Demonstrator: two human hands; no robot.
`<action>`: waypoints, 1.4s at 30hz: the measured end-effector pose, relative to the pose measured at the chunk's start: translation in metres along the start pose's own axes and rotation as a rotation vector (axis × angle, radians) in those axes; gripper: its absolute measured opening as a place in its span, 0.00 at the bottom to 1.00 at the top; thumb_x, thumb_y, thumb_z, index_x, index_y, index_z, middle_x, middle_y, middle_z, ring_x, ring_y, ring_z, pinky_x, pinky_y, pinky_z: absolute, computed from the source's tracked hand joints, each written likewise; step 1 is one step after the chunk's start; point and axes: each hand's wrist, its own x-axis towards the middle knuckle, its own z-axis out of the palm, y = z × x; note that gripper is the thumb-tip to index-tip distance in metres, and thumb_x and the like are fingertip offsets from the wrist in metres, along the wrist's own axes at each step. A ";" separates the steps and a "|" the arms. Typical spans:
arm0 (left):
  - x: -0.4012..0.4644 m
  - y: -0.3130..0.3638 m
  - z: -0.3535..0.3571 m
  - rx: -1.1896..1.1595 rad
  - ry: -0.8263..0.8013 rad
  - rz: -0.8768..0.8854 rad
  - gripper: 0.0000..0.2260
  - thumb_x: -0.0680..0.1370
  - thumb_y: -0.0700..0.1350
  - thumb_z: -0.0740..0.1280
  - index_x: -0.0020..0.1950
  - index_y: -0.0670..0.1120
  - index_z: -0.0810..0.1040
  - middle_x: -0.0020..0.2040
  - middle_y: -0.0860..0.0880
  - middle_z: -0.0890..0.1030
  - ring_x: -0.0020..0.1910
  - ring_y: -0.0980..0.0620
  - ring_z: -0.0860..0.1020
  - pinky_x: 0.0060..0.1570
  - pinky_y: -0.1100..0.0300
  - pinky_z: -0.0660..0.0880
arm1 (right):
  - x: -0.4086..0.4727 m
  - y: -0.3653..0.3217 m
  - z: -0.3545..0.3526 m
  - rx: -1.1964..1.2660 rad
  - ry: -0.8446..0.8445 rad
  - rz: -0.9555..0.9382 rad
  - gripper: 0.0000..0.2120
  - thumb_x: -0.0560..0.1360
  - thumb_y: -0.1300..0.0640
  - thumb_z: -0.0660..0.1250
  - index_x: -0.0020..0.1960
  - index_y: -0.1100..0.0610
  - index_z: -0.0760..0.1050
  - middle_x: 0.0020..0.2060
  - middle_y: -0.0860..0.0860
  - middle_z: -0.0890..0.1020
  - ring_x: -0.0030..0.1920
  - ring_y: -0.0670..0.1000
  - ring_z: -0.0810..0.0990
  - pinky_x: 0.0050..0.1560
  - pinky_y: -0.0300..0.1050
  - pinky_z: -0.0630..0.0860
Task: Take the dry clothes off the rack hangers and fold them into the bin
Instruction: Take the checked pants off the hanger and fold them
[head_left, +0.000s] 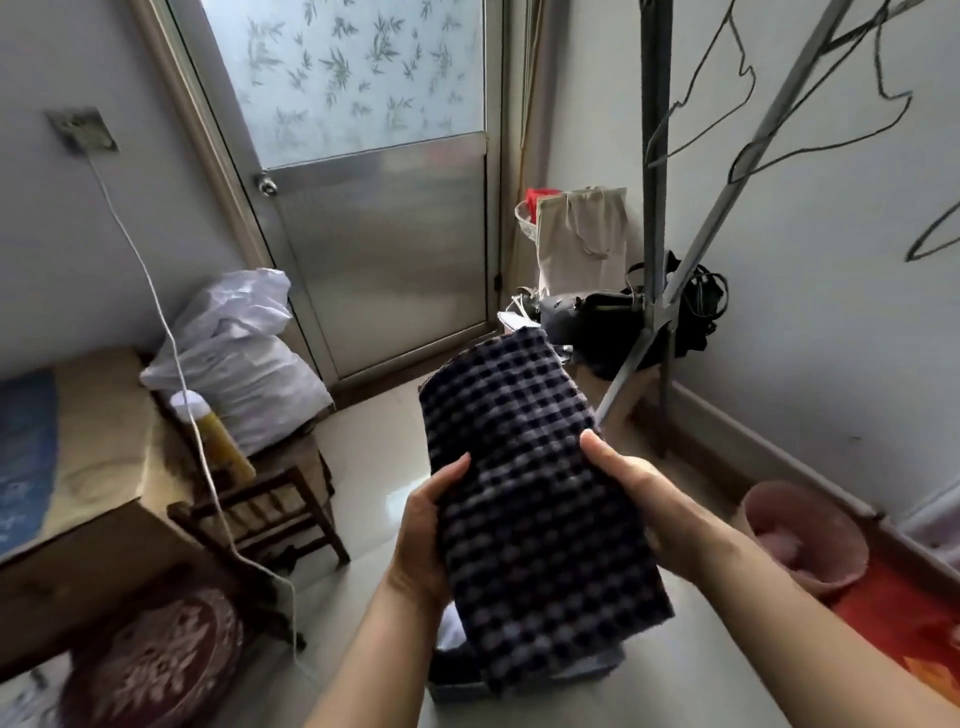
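Note:
A dark checked garment (524, 493) is folded into a long flat rectangle and held in front of me above the floor. My left hand (426, 540) grips its left edge, thumb on top. My right hand (639, 499) grips the right edge, thumb on the cloth. Under the garment's lower end a grey bin (519, 686) shows only partly, with white and dark cloth inside. The metal drying rack (655, 208) stands at the right, with bare wire hangers (810, 124) on its top bars.
A frosted-glass door (374, 208) is straight ahead. Left stand a wooden stool (270, 509) with a white sack (234, 353), a bottle and a hanging white cord. Bags crowd the far corner (623, 317). A pink basket (805, 535) sits at the right wall.

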 end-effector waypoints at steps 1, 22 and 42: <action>0.008 0.004 -0.002 0.001 0.017 -0.001 0.20 0.72 0.47 0.66 0.56 0.35 0.83 0.58 0.36 0.82 0.51 0.39 0.83 0.52 0.47 0.81 | 0.009 -0.001 -0.002 0.104 -0.058 0.034 0.27 0.70 0.44 0.69 0.61 0.63 0.77 0.56 0.58 0.83 0.54 0.55 0.84 0.51 0.45 0.81; 0.210 0.039 -0.133 0.537 0.523 0.223 0.13 0.77 0.45 0.71 0.59 0.52 0.72 0.54 0.47 0.83 0.52 0.47 0.83 0.58 0.45 0.79 | 0.260 0.078 0.011 0.200 0.174 0.046 0.18 0.72 0.62 0.73 0.61 0.59 0.76 0.50 0.57 0.84 0.45 0.55 0.85 0.34 0.44 0.81; 0.327 -0.143 -0.398 0.444 0.773 -0.090 0.15 0.78 0.30 0.63 0.47 0.47 0.84 0.55 0.44 0.83 0.55 0.44 0.81 0.59 0.48 0.78 | 0.428 0.384 -0.011 0.077 0.256 0.416 0.09 0.73 0.70 0.65 0.47 0.59 0.80 0.47 0.58 0.84 0.49 0.57 0.82 0.50 0.52 0.79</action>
